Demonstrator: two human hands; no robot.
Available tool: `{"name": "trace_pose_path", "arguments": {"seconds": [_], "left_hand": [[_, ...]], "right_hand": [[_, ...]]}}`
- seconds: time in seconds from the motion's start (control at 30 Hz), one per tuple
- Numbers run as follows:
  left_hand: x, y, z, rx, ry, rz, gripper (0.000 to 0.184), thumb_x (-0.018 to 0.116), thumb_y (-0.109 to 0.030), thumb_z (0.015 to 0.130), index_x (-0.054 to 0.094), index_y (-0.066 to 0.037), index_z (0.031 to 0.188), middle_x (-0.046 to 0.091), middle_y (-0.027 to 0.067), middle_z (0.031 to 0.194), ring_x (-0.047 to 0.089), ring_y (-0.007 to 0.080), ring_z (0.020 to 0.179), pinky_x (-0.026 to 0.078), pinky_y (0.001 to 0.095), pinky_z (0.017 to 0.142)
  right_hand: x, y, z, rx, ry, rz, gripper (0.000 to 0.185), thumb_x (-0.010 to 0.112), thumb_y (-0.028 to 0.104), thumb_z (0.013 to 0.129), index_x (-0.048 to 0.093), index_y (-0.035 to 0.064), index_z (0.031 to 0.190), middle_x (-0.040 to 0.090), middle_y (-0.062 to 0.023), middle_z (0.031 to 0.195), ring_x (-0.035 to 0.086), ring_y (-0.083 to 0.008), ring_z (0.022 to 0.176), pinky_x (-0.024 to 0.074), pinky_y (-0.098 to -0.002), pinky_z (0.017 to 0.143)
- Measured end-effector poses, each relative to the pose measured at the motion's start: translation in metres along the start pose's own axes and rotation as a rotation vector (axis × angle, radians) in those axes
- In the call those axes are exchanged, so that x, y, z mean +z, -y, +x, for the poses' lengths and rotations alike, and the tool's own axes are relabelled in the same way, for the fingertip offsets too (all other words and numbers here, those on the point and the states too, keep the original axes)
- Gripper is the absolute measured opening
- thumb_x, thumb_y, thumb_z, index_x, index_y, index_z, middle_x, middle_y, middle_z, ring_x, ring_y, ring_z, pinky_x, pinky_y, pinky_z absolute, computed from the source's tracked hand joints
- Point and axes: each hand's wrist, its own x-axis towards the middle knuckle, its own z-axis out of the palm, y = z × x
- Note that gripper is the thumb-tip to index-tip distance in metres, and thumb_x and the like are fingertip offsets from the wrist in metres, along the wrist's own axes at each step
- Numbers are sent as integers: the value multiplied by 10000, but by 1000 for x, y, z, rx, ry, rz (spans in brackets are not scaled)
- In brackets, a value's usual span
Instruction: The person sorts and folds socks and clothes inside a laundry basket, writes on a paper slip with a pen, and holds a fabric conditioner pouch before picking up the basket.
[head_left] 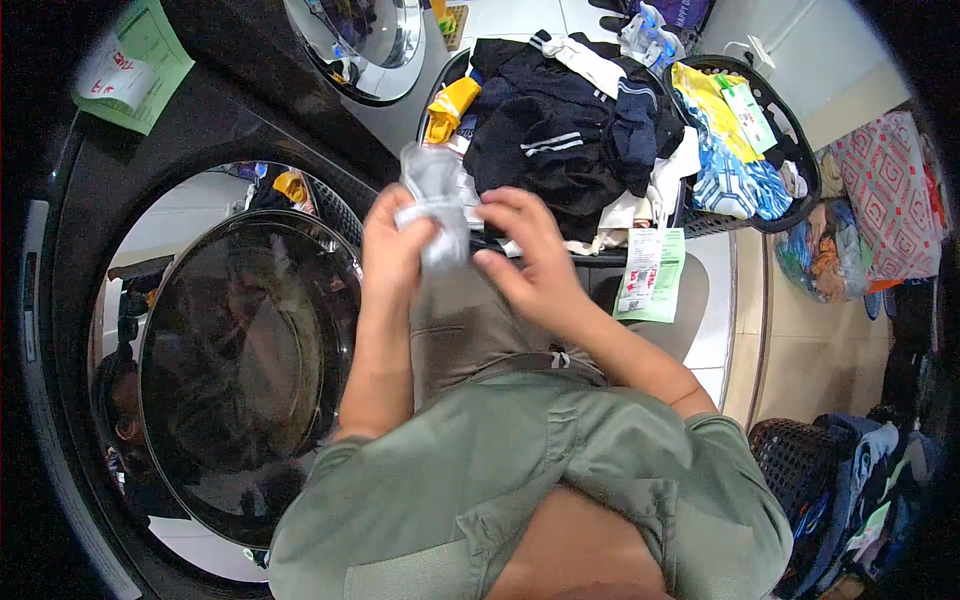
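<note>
My left hand (395,235) is closed around a small grey-and-white cloth bundle (435,190). The bundle is blurred, perhaps a folded sock, but its kind is not certain. Just right of it is my right hand (525,250), its fingers spread and curved, with fingertips close to the bundle's edge. Whether they touch it I cannot make out. Beyond both hands stands a laundry basket (432,108) heaped with black clothes (550,130), white pieces and a yellow cloth (452,108). A green slip (650,275) with a printed receipt hangs at its near side.
A front-loading machine with a round glass door (250,370) is at my left; another round door (365,40) lies ahead. To the right are a second basket (808,180), a patterned bag (885,195) and a dark basket (785,450) of clothes. A green paper (150,75) sits on the machine.
</note>
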Motion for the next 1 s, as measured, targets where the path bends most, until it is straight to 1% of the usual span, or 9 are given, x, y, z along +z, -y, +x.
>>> {"name": "trace_pose_path", "arguments": {"seconds": [0.07, 0.13, 0.27, 0.47, 0.53, 0.63, 0.7, 0.77, 1.0], "left_hand": [[8, -12, 38, 332, -159, 432, 175, 490, 29, 665, 482, -49, 822, 531, 36, 761, 491, 106, 625, 418, 242, 586], [19, -6, 84, 712, -198, 864, 342, 512, 16, 657, 500, -34, 995, 568, 158, 935, 560, 298, 871, 432, 369, 751], [2, 127, 171, 687, 216, 1707, 400, 490, -201, 769, 495, -111, 1158, 448, 171, 1225, 410, 312, 1159, 338, 442, 909], [-10, 115, 186, 536, 457, 1442, 423, 498, -217, 768, 499, -98, 1175, 339, 167, 1333, 318, 318, 1238, 274, 447, 986], [-8, 77, 176, 285, 405, 848, 358, 475, -14, 693, 582, -54, 1032, 519, 160, 1169, 483, 288, 1106, 374, 311, 919], [23, 32, 126, 572, 94, 711, 208, 551, -1, 701, 585, -12, 905, 601, 96, 928, 570, 192, 869, 430, 300, 785], [44, 20, 80, 260, 170, 408, 221, 683, -88, 698, 588, -24, 887, 589, 6, 781, 527, 84, 708, 414, 208, 646], [61, 27, 52, 237, 255, 323, 318, 709, -89, 688, 576, -16, 967, 575, 24, 882, 532, 97, 775, 430, 209, 682], [80, 12, 12, 2, 439, -39, 393, 602, 6, 778, 475, 44, 1148, 543, 96, 1066, 532, 135, 949, 422, 252, 830]], "right_hand": [[-14, -5, 2, 59, -78, -76, 312, 604, 60, 698, 531, 42, 1001, 504, -141, 1035, 474, -310, 993, 365, -375, 864], [-20, -18, -2, 50, -105, -115, 282, 600, 55, 702, 541, 41, 978, 517, -132, 1018, 492, -300, 967, 381, -366, 842], [-34, -26, -6, 64, -115, -195, 250, 586, 14, 689, 549, 34, 935, 529, -131, 980, 513, -298, 921, 408, -361, 792], [-49, -63, 32, -127, -182, -604, 254, 579, -27, 638, 570, 30, 886, 538, -135, 976, 518, -304, 897, 434, -386, 762], [-42, -90, 38, -102, -138, -617, 233, 584, -24, 627, 576, 33, 852, 548, -127, 955, 521, -299, 879, 438, -390, 744], [-41, -92, 42, -27, -121, -600, 178, 608, -9, 623, 584, 39, 793, 572, -89, 877, 538, -249, 804, 443, -359, 689], [-41, -85, 42, 32, -144, -567, 149, 628, 4, 631, 586, 42, 768, 587, -59, 819, 551, -204, 746, 443, -324, 653], [-40, -74, 40, 557, -121, 285, 140, 672, 45, 664, 584, 39, 773, 583, -3, 738, 533, -104, 670, 419, -236, 620], [-65, -30, 20, 752, -20, 924, 112, 637, 53, 743, 598, 6, 836, 600, -28, 773, 567, -96, 680, 466, -220, 618]]}}
